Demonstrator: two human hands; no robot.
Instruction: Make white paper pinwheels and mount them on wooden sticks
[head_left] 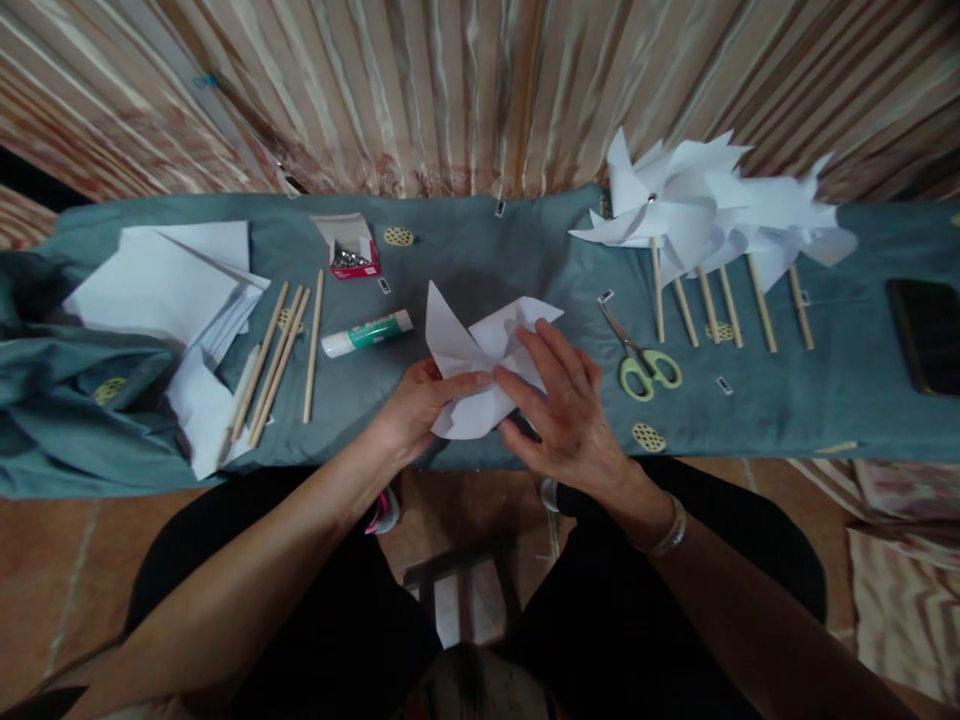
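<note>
A white paper pinwheel [480,412], its blades folded in toward the middle, is held over the front of the table. My left hand [420,405] grips it from the left, the thumb pressed on its centre and the other fingers underneath. From the right, my right hand [559,400] touches the centre with the index finger while other fingers rest on the upper right blade. Its thumb is by the lower edge. No stick is seen on this pinwheel. A glue stick [367,333] lies to the left, and green-handled scissors [641,362] lie to the right.
Finished pinwheels on sticks [690,200] lie at the back right, near a dark phone [926,335]. On the left are white paper sheets [161,285] and several wooden sticks [279,365]. An open red box [355,262] holds metal pins. A green-grey cloth [480,235] covers the table.
</note>
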